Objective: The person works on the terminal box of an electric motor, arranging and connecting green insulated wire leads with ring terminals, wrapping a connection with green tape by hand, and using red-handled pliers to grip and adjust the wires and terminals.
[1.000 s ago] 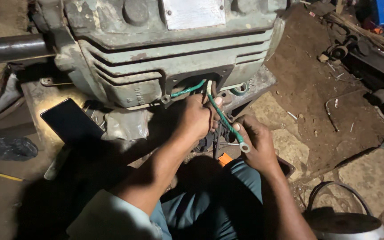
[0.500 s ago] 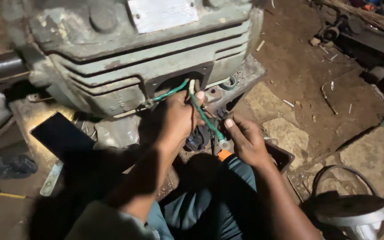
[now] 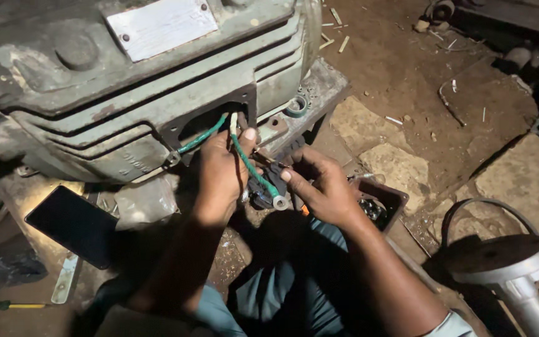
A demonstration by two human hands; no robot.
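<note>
Left hand (image 3: pixel 219 178) pinches green wire (image 3: pixel 251 168); right hand (image 3: pixel 325 190), at 3 o'clock, grips its lug (image 3: pixel 279 201). Tugging may snap the lead.

I see a green wire (image 3: pixel 252 170) with a ring lug at its end, running taut from the motor's (image 3: pixel 126 93) terminal opening down between my hands.
</note>
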